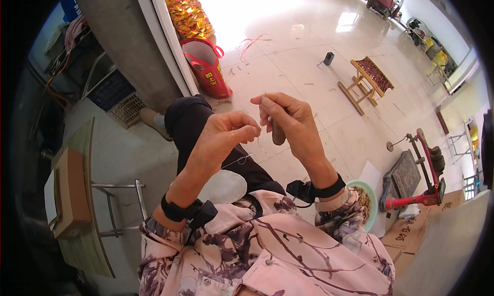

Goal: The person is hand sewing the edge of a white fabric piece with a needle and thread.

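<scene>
My left hand (221,136) is closed in a pinch, thumb against forefinger, on a thin white thread (242,160) that trails below it in a loose loop over the dark trousers. Close beside it, my right hand (289,120) is curled round a tool with a rounded brown handle (278,134); its working end is hidden by the fingers. The fingertips of both hands nearly meet, with fine strands between them too small to make out. On my lap, partly under the left forearm, lies a flat, rounded white piece (225,187).
A mint-green basin (371,206) of brown shreds stands at my right, near a red-armed platform scale (411,198). Ahead are a red bag (208,72) and a folding stool (365,82). At left, a cardboard box (74,193) sits on a wooden table (82,252).
</scene>
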### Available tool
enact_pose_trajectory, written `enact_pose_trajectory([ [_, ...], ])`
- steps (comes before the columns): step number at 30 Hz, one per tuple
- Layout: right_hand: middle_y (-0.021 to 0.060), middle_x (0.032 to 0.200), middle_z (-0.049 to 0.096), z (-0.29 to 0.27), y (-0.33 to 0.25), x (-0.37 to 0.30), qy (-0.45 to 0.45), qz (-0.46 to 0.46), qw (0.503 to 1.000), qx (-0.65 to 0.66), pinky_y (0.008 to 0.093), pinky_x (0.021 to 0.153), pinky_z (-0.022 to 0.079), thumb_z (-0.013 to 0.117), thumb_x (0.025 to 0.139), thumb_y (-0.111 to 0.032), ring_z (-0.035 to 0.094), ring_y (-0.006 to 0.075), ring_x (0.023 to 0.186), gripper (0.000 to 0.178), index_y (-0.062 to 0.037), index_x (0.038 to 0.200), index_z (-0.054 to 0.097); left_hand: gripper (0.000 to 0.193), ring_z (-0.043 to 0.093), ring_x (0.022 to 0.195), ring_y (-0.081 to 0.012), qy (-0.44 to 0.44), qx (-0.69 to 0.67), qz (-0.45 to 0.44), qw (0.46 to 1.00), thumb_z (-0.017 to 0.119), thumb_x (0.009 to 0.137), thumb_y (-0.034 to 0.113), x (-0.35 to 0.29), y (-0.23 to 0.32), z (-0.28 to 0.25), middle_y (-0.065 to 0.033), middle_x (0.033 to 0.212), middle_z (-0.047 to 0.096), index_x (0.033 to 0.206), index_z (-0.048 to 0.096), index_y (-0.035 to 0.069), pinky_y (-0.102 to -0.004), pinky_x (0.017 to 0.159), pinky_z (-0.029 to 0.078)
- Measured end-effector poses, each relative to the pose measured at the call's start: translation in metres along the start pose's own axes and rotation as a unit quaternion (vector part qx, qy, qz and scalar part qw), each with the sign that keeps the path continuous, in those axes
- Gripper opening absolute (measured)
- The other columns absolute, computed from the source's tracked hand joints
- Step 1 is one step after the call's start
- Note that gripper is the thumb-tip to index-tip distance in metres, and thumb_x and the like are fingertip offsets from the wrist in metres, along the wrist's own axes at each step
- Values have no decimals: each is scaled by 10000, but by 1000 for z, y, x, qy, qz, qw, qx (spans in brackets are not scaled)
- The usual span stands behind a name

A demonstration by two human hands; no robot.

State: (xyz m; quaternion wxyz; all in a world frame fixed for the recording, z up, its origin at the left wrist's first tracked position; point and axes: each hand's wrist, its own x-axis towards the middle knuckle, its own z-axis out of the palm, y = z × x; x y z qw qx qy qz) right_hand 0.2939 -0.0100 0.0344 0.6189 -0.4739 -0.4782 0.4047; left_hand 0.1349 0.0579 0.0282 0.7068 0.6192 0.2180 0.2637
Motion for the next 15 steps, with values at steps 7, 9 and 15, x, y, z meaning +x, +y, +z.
enact_pose_trajectory([
  [7, 18, 737, 580, -10, 7, 1, 12, 1, 999, 35, 183, 525, 429, 480, 963, -194, 532, 57, 574, 262, 17, 1035, 616, 85, 530, 725, -62, 15, 37, 0, 999, 617, 838, 83, 7, -5, -5, -12, 779, 623, 815, 648, 7, -204, 675, 415],
  [9, 17, 748, 576, -13, 8, 2, 18, 14, 998, 51, 185, 521, 428, 481, 963, -200, 542, 59, 584, 264, 18, 1031, 614, 92, 547, 741, -72, 8, 16, -13, 1000, 608, 845, 91, 11, -6, -9, -25, 811, 636, 823, 644, 10, -208, 691, 424],
  [15, 6, 791, 572, -29, 14, 8, -6, 77, 988, 135, 173, 548, 437, 521, 943, -256, 607, 83, 654, 271, -21, 1033, 622, 164, 626, 950, -237, -133, -275, -49, 951, 577, 855, 101, 23, -21, -22, -71, 962, 660, 986, 606, 7, -298, 863, 468],
])
